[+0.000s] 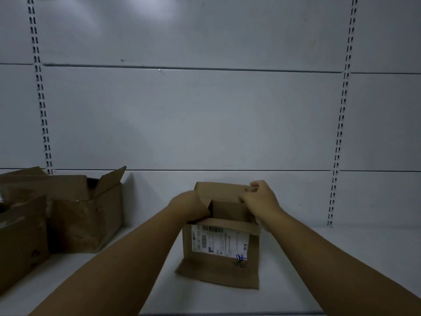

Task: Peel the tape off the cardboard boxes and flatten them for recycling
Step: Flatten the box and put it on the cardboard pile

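Note:
A small brown cardboard box (222, 242) stands open on the white shelf (341, 258) in front of me, a white shipping label on its near face and one flap lying flat toward me. My left hand (190, 207) grips the box's top left edge, fingers curled over the rim. My right hand (262, 199) pinches something at the far right flap; whether it is tape or the flap edge I cannot tell.
Two larger open cardboard boxes stand at the left, one (88, 213) further back and one (20, 245) at the near left edge. The white back panel (205, 122) with slotted uprights rises behind the shelf.

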### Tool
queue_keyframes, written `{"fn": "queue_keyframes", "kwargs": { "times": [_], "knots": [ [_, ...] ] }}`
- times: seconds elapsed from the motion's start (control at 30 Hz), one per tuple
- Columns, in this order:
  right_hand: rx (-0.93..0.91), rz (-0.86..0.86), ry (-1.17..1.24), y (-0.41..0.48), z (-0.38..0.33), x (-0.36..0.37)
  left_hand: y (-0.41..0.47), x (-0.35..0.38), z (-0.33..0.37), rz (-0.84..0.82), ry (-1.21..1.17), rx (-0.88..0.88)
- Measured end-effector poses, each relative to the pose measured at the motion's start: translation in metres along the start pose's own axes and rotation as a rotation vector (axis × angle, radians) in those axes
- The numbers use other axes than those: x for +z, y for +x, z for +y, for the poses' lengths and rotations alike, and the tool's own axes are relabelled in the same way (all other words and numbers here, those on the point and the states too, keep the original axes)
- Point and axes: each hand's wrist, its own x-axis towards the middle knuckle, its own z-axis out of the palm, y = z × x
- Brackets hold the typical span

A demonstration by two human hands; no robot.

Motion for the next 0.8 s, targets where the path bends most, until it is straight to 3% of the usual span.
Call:
{"fn": "queue_keyframes", "kwargs": {
  "times": [0.1, 0.17, 0.3, 0.37, 0.53, 0.63, 0.73, 0.8],
  "knots": [
    [0.18, 0.029, 0.341, 0.001, 0.005, -0.026, -0.016, -0.012, -0.008, 0.028, -0.498, 0.007],
    [0.185, -0.051, 0.466, -0.005, 0.001, -0.044, -0.03, -0.02, -0.018, 0.015, -0.827, 0.025],
    [-0.049, -0.251, 0.488, -0.032, -0.02, -0.073, -0.051, -0.017, -0.043, -0.015, -1.29, 0.118],
    [-0.221, -0.301, 0.339, -0.05, -0.027, -0.081, -0.055, -0.001, -0.062, -0.067, -1.458, 0.1],
    [-0.365, -0.351, -0.197, -0.069, -0.003, -0.058, -0.056, 0.037, -0.095, -0.181, -1.486, -0.076],
    [-0.397, -0.522, -0.364, -0.08, 0.011, -0.031, -0.061, 0.043, -0.102, -0.194, -1.453, -0.194],
    [-0.434, -0.67, -0.548, -0.093, 0.017, -0.011, -0.068, 0.034, -0.132, -0.309, -1.511, -0.267],
    [-0.353, -0.774, -0.617, -0.101, 0.021, 0.0, -0.069, 0.019, -0.157, -0.267, -1.422, -0.278]
  ]
}}
